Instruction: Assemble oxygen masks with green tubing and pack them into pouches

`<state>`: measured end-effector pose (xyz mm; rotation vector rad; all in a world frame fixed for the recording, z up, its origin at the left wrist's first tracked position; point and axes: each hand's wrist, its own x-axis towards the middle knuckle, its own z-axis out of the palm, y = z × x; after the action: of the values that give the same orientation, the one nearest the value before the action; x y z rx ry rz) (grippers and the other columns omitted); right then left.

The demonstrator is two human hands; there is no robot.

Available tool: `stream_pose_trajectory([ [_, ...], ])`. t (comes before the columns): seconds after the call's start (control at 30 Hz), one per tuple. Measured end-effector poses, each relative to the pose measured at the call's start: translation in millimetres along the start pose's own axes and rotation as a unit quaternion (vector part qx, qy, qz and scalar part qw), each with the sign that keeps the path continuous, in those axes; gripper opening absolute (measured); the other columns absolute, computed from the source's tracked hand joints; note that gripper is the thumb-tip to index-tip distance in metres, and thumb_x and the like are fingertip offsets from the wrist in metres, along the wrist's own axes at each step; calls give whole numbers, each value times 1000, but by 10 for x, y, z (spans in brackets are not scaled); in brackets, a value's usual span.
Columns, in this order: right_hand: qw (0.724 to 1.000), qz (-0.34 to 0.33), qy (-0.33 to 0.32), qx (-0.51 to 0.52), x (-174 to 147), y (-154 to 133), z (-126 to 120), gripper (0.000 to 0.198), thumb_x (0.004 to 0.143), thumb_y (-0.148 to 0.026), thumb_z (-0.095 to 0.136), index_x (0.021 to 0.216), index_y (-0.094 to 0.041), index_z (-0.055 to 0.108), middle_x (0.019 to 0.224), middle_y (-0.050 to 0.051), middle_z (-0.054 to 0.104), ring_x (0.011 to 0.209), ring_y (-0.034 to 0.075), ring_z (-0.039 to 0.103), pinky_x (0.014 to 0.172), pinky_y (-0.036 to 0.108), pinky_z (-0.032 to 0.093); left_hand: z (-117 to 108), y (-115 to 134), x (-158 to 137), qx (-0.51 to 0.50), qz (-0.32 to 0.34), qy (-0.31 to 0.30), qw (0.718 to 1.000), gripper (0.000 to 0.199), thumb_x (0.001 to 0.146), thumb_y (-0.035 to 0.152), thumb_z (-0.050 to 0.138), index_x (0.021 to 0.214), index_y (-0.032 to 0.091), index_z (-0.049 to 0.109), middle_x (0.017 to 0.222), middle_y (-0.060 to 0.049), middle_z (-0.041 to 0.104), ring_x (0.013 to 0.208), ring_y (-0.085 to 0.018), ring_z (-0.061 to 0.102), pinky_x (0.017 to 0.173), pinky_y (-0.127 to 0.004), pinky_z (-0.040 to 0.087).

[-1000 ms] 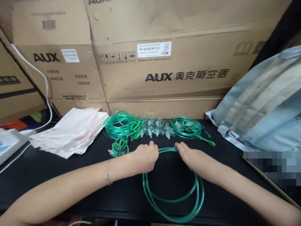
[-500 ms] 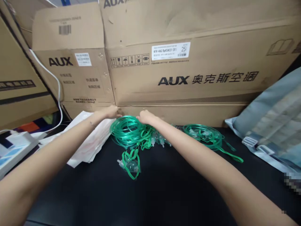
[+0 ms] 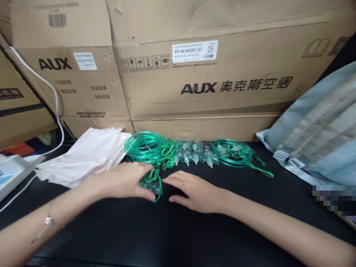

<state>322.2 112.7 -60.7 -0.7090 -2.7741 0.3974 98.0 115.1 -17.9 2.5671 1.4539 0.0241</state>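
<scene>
Black table (image 3: 180, 237) holds coiled tubing (image 3: 144, 154) & grouped masks (image 3: 187, 157) past L hand (image 3: 125, 180) & R hand (image 3: 194, 193), both spread open; 1 strapped mask (image 3: 153, 188) ungrouped, nearest L.

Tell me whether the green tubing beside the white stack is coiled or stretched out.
Coiled: the green tubing lies in round loops heaped on one another, right of the white stack.

The cardboard box (image 3: 155, 102) reads "AUX", its white label (image 3: 194, 52) "KFR-46G/BpR3AES1(B1)" and "25".

Left grip (image 3: 125, 181) now at mask (image 3: 154, 188), right grip (image 3: 196, 191) nearby, both off coil (image 3: 141, 150)
</scene>
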Motion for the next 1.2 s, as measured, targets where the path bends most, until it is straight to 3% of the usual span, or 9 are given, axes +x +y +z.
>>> stream_pose_trajectory([
  [0.03,1000,-1,-3,3,-65,-35,70,40,85,-34,47,119,-14,49,114,12,54,106,20,48,91,34,40,118,74,-53,7,11,-23,1000,38,65,38,64,97,18,57,95,-7,61,85,-25,60,72,-32,46],
  [0.17,997,41,61,23,-214,-65,191,32,83,-32,51,109,-14,51,106,10,52,96,19,51,84,33,43,452,301,-51,-139,40,53,988,26,70,27,61,92,16,52,87,-4,59,80,-20,58,70,-29,46],
  [0.3,974,62,190,101,-380,55,130,17,83,-28,51,94,-15,52,97,7,50,85,14,51,74,25,46,556,559,141,-392,27,129,911,58,67,32,65,115,21,34,115,-7,49,82,-16,57,60,-24,48],
  [0.4,962,70,231,126,-553,181,39,17,82,-30,53,91,-16,53,93,6,52,81,13,52,70,24,46,601,722,319,-461,29,202,864,63,68,28,65,119,23,29,126,-10,39,83,-13,55,60,-22,48],
  [0.57,947,134,248,151,-761,351,-113,27,83,-36,50,99,-16,46,87,5,59,82,15,56,77,31,44,688,779,494,-339,112,215,909,37,71,22,62,106,20,50,118,-8,47,94,-18,53,65,-26,47],
  [0.73,945,173,210,180,-755,344,-91,43,77,-34,58,115,-18,44,97,6,57,71,12,56,61,24,48,776,805,451,-260,175,158,936,37,77,16,54,112,25,49,123,-7,43,104,-18,49,76,-29,47],
  [0.83,919,206,176,288,-709,249,-10,32,81,-32,52,110,-19,52,83,2,61,50,7,52,49,21,47,811,854,432,-303,118,183,928,40,73,21,60,111,24,46,120,-7,43,106,-20,47,80,-31,46],
  [0.93,892,197,180,364,-684,190,32,30,85,-31,44,113,-19,50,87,3,63,52,7,55,53,22,49,825,879,436,-385,24,168,907,42,69,30,64,105,22,45,105,-5,51,92,-18,53,72,-30,48],
  [1.2,892,229,266,285,-746,412,-112,24,79,-35,53,94,-17,59,74,4,60,65,14,58,59,27,51,747,755,453,-451,-59,160,876,40,69,33,62,103,20,47,84,0,52,68,-12,52,58,-24,46],
])
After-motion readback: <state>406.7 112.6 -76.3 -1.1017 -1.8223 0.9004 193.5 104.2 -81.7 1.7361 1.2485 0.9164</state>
